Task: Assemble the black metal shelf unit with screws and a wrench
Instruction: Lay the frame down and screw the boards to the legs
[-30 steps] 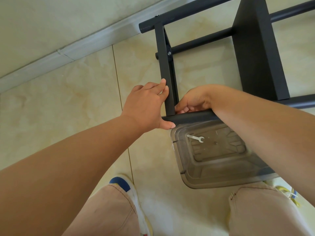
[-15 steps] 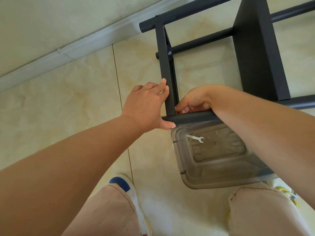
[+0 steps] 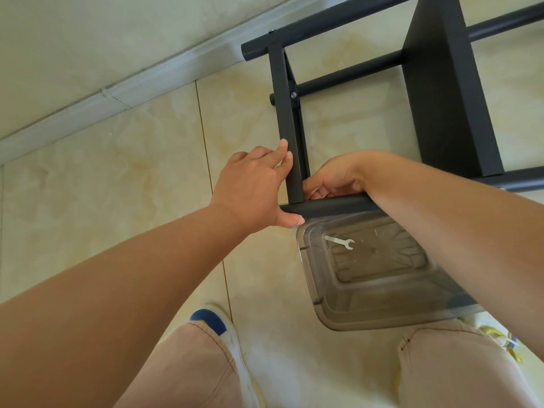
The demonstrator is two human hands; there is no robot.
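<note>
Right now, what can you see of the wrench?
The wrench is a small, flat, silvery open-end spanner that looks like stamped metal. It lies flat on the bottom of the clear plastic bin, near the bin's far left corner, open jaw pointing right. Neither hand touches it; the black tube of the shelf frame runs just above.

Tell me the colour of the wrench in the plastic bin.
Silver-white wrench, clearest in the head view.
</note>
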